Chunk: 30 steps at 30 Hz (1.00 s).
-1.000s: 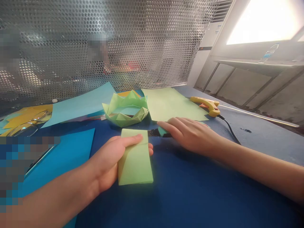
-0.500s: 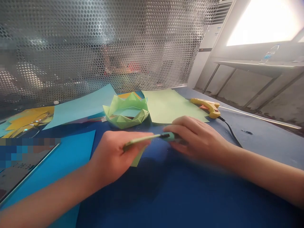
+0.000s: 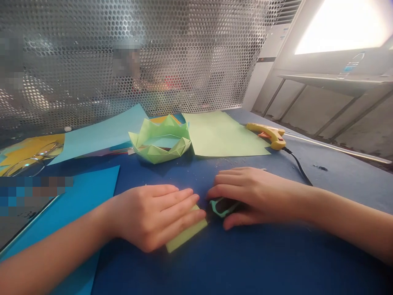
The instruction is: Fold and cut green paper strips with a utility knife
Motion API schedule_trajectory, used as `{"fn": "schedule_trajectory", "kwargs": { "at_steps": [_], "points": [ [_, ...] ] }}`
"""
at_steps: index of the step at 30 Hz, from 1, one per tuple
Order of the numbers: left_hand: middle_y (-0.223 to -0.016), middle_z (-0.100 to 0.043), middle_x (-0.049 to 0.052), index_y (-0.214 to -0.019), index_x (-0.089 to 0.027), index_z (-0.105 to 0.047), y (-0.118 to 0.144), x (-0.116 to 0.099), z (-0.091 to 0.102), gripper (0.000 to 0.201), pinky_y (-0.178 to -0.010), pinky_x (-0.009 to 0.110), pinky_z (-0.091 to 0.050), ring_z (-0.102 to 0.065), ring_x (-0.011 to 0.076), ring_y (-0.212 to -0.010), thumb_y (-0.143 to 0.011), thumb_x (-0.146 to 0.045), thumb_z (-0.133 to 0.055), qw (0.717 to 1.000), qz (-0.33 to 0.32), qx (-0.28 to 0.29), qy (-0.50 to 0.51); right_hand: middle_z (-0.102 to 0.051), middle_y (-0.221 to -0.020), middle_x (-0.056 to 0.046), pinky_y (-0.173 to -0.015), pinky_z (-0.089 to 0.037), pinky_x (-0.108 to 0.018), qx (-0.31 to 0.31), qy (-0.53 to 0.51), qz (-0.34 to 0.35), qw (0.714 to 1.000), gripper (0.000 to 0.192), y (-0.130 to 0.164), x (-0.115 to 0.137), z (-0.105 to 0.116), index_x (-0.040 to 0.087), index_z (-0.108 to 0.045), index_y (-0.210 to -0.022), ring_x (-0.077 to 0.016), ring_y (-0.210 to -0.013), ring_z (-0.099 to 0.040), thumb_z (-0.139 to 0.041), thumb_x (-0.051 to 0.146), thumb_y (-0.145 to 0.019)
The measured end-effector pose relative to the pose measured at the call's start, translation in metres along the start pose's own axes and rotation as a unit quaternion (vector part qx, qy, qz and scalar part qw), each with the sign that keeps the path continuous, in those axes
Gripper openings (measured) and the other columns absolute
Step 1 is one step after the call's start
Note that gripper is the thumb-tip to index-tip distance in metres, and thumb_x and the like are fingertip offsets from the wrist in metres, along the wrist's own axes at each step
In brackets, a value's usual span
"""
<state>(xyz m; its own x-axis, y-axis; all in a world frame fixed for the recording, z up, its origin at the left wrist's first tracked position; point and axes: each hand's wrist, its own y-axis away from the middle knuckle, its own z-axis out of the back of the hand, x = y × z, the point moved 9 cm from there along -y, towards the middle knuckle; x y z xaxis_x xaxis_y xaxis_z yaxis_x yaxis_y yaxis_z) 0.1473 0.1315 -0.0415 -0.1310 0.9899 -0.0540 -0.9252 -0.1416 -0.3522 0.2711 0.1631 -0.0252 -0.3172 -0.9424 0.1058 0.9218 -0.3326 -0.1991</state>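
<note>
My left hand [image 3: 156, 217] lies flat with its fingers stretched out, pressing a folded light-green paper piece [image 3: 186, 237] onto the table. Most of that paper is hidden under the fingers. Just to the right, my right hand [image 3: 245, 192] curls over a small teal and dark object [image 3: 219, 208] that looks like a stapler. Its far part is covered by the hand. Beyond both hands stands a light-green folded paper ring [image 3: 161, 151] with pointed petals round its rim.
Behind lie a pale green sheet [image 3: 224, 137] and a light-blue sheet [image 3: 104, 133]. A yellow glue gun [image 3: 267, 134] with a black cord rests at the right. Eyeglasses [image 3: 35, 159], a bright blue sheet [image 3: 104, 188] and a phone or tablet [image 3: 27, 217] are at the left. Perforated metal [image 3: 184, 53] closes the back.
My left hand has lowered the raised green paper onto the table and flattened over it. My right hand, with the teal object, has come down and apart from the paper.
</note>
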Motion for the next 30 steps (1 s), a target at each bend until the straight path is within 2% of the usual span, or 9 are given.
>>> {"fn": "schedule_trajectory", "kwargs": {
  "at_steps": [3,6,13,17,21,27,30],
  "points": [
    [-0.145,-0.046,0.007,-0.154,-0.026,-0.028,0.0,0.009,0.001,0.061,-0.116,0.035,-0.039,-0.049,0.0213,-0.136,-0.097,-0.011,-0.041,1.0,0.005,0.0,-0.001,-0.065,-0.085,-0.006,-0.063,-0.044,-0.029,0.006,0.027,0.003,1.0,0.044,0.001,0.001,0.0,0.015,-0.066,-0.108,-0.018,-0.073,-0.058,-0.042,0.05,-0.104],
    [-0.144,-0.05,0.007,-0.152,-0.025,-0.035,0.001,0.009,0.0,0.056,-0.115,0.036,-0.041,-0.051,0.0212,-0.136,-0.098,-0.012,-0.039,0.999,0.013,-0.019,-0.023,-0.066,-0.085,-0.006,-0.064,-0.044,-0.031,0.001,0.05,0.002,0.999,0.041,0.001,0.003,0.002,0.014,-0.065,-0.108,-0.0194,-0.073,-0.058,-0.039,0.045,-0.106],
    [-0.13,-0.067,0.011,-0.156,-0.017,-0.021,0.002,0.008,0.003,0.066,-0.107,0.037,-0.046,-0.066,0.0239,-0.12,-0.095,-0.009,-0.045,0.991,0.021,-0.085,-0.101,-0.062,-0.083,-0.005,-0.067,-0.042,-0.031,0.02,0.018,-0.035,0.999,0.031,-0.005,0.002,-0.007,0.016,-0.058,-0.106,-0.0199,-0.073,-0.055,-0.034,0.035,-0.107],
    [-0.121,-0.073,0.009,-0.151,-0.017,-0.039,0.0,0.007,0.006,0.055,-0.097,0.036,-0.051,-0.072,0.0233,-0.107,-0.096,-0.01,-0.044,0.986,0.023,-0.087,-0.142,-0.059,-0.079,-0.004,-0.064,-0.041,-0.03,0.014,0.013,-0.042,0.999,0.028,-0.008,0.005,-0.012,0.016,-0.056,-0.098,-0.0195,-0.069,-0.053,-0.035,0.033,-0.105],
    [-0.12,-0.073,0.01,-0.135,-0.011,-0.058,-0.002,0.004,0.006,0.042,-0.089,0.035,-0.052,-0.073,0.0236,-0.102,-0.095,-0.009,-0.046,0.982,0.009,-0.078,-0.173,-0.059,-0.077,-0.004,-0.061,-0.04,-0.029,0.013,0.014,-0.047,0.999,0.027,-0.008,0.007,-0.014,0.017,-0.056,-0.097,-0.019,-0.066,-0.052,-0.035,0.031,-0.105],
    [-0.124,-0.07,0.011,-0.128,-0.009,-0.061,-0.004,-0.004,0.007,0.036,-0.087,0.034,-0.054,-0.073,0.0231,-0.106,-0.096,-0.01,-0.044,0.973,-0.013,-0.08,-0.215,-0.059,-0.076,-0.003,-0.06,-0.04,-0.029,0.014,0.013,-0.049,0.999,0.023,-0.011,0.006,-0.012,0.016,-0.058,-0.097,-0.0189,-0.066,-0.052,-0.037,0.027,-0.101],
    [-0.115,-0.074,0.012,-0.124,-0.006,-0.062,-0.003,-0.011,0.01,0.034,-0.082,0.033,-0.056,-0.074,0.0223,-0.102,-0.098,-0.01,-0.04,0.964,-0.043,-0.114,-0.236,-0.058,-0.073,-0.002,-0.057,-0.038,-0.028,0.017,0.011,-0.058,0.998,0.02,-0.012,0.005,-0.011,0.018,-0.057,-0.092,-0.0181,-0.064,-0.051,-0.04,0.025,-0.098]
  ]
}}
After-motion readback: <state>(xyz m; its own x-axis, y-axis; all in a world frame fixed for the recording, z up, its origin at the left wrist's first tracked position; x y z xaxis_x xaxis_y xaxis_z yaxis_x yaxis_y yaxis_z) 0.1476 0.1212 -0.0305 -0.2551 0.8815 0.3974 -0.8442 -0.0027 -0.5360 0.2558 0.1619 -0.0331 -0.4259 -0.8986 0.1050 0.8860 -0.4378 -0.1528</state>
